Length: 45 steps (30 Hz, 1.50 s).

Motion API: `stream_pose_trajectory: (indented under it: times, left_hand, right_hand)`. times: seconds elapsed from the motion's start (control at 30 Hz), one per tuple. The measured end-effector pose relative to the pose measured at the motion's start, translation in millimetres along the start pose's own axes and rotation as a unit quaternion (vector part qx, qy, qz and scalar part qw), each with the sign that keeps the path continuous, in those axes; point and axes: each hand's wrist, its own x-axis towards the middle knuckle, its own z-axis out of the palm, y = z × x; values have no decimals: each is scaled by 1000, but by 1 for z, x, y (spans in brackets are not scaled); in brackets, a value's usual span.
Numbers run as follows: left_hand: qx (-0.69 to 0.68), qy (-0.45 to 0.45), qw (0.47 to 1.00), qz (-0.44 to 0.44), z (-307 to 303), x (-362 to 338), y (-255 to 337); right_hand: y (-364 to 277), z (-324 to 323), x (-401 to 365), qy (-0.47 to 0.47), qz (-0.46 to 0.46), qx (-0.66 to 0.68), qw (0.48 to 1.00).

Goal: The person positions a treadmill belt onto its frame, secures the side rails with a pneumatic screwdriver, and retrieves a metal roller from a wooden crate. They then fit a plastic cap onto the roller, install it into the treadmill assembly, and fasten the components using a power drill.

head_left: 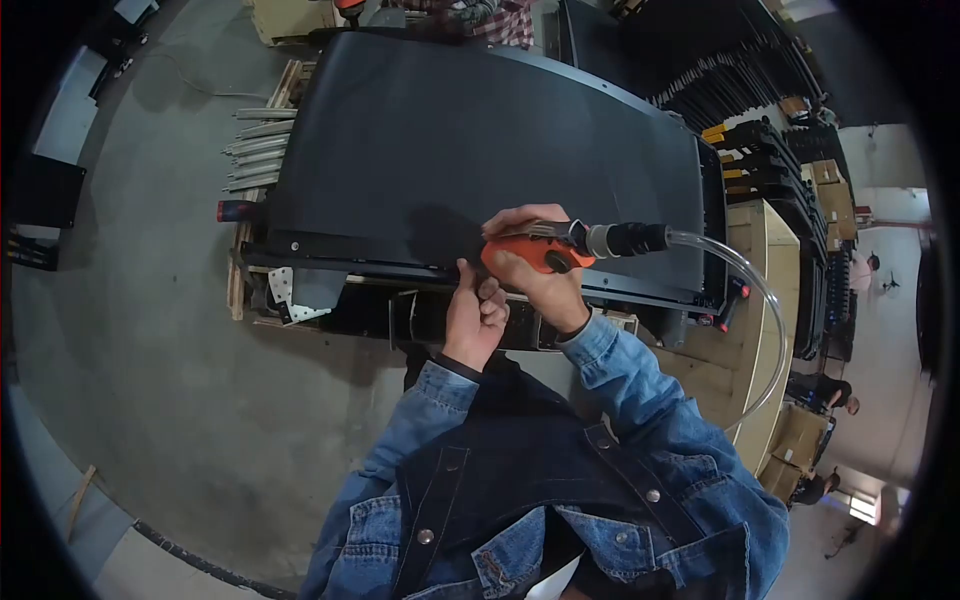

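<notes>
My right hand [545,270] is wrapped round an orange pneumatic driver [525,252] above the near long edge of a wide black-belted deck [480,150]. A clear air hose [752,275] leads from the tool's black coupling [640,238] off to the right. Just left of the driver, my left hand [475,318] touches the deck's near side rail [370,267]. Its fingers are curled and its fingertips close together; anything between them is too small to make out. The driver's working end is hidden behind my hands.
Grey metal tubes [260,150] stick out at the deck's left end, above a wooden pallet [238,275]. A white perforated bracket [290,300] hangs below the near rail. A wooden crate [765,290] stands right. Across the deck is another person's plaid sleeve [505,22].
</notes>
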Motion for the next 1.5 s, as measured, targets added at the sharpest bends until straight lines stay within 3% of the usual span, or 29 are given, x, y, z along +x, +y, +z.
stream_pose_trajectory:
  times: [0.03,0.07,0.13,0.17,0.3,0.4,0.47,0.7,1.07,1.27,1.37,1.43,1.5]
  left_hand:
    - [50,57,997,30,1,-4,-3]
    - [45,57,997,24,-3,-9,-8]
    - [172,80,977,93,-12,-17,-13]
    - [193,109,974,42,-18,-22,-7]
    - [213,110,970,25,-48,-40,-5]
    - [297,104,949,-2,-58,-50,-2]
    - [321,32,947,5,-61,-53,-1]
    - [275,-24,960,45,-60,-67,1]
    - [258,-9,962,92,-62,-59,-16]
    - [245,7,963,109,-58,-58,-18]
    - [244,7,961,133,-57,-57,-17]
    - [248,-1,956,155,-57,-62,-14]
    - [255,-11,950,178,-59,-70,-10]
  right_hand:
    - [-1,1,2,-45,2,-26,999]
    - [-3,4,2,-45,7,-33,998]
    - [-4,9,6,-95,-5,-89,991]
    - [-1,14,5,-62,-13,-71,995]
    - [12,8,6,-59,-61,-82,993]
    - [9,11,7,-61,-27,-73,995]
    - [8,11,12,-82,-39,-105,990]
    - [10,12,19,-96,-7,-80,992]
    - [17,5,19,-135,-52,-70,987]
    - [15,3,22,-144,-9,-19,989]
    - [-3,7,23,-176,9,-13,984]
    - [-9,-1,35,-252,85,9,964]
    - [-6,-4,41,-303,39,3,952]
